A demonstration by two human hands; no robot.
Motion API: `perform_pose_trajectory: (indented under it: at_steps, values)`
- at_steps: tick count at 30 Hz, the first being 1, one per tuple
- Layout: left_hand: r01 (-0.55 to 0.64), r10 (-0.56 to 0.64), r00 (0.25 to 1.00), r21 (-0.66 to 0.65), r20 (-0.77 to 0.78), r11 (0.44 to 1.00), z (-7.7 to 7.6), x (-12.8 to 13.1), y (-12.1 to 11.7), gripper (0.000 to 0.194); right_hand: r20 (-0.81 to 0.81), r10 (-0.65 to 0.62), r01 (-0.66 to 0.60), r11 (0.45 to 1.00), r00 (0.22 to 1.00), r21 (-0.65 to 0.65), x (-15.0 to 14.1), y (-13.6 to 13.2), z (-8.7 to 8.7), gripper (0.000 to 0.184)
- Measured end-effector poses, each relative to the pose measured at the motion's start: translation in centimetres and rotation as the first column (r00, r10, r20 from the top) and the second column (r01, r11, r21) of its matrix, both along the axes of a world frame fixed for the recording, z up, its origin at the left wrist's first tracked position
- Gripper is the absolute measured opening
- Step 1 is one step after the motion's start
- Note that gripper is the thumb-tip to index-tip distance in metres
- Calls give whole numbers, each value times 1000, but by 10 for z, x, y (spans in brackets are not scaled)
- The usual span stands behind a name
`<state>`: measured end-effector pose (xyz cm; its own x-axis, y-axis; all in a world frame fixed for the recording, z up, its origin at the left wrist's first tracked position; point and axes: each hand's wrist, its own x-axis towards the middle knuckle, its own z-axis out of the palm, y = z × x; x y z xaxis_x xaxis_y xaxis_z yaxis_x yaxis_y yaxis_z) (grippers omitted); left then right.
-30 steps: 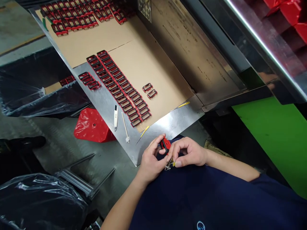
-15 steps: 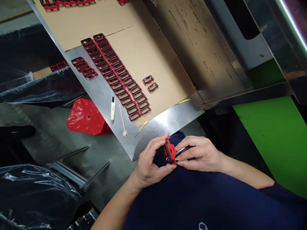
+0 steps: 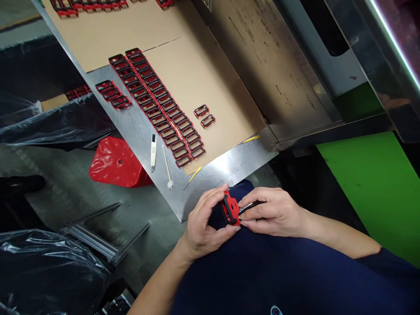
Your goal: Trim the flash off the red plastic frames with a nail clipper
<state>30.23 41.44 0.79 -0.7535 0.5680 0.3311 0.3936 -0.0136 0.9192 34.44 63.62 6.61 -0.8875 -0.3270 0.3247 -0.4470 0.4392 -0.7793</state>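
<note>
Close in front of my body, my left hand (image 3: 206, 223) grips a small red and black plastic frame (image 3: 232, 207) between its thumb and fingers. The frame is tilted, with its red side turned toward my right hand (image 3: 274, 212). That hand is closed on slim metal tweezers (image 3: 246, 209), partly hidden by the fingers, with the tips at the red side of the frame. On the table, two long rows of similar frames (image 3: 157, 105) lie side by side. Two single frames (image 3: 208, 120) lie to their right and a short stack (image 3: 113, 94) to their left.
Cardboard (image 3: 197, 74) covers much of the metal table (image 3: 226, 168). A white cutter (image 3: 153, 153), a cotton-tipped stick (image 3: 167, 166) and two yellow-handled picks (image 3: 196, 174) lie near its edge. A red stool (image 3: 114, 164) stands beside the table; a green panel (image 3: 370, 188) is at right.
The view has shifted slightly. Both hands keep their hold at nearly the same place, and the tweezers have turned a little against the red side of the frame.
</note>
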Motion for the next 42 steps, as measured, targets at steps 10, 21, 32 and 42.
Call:
perform_pose_trajectory:
  at_steps: [10, 21, 32, 42]
  values:
    - [-3, 2, 999, 25, 39, 1000, -2, 1, -1, 78, 26, -26, 28, 998, 999, -55, 3, 0, 0, 6]
    - [11, -13, 999, -57, -32, 998, 3, -1, -2, 79, 37, 26, -25, 999, 999, -22, 4, 1, 1, 13]
    - [1, 0, 1000, -78, 18, 997, 4, 1, -5, 79, -24, 77, -75, 995, 997, 60, 2, 2, 7, 7]
    - [-106, 74, 960, 104, 271, 989, -8, 17, -7, 94, 164, -150, 173, 976, 975, -135, 4, -11, 0, 9]
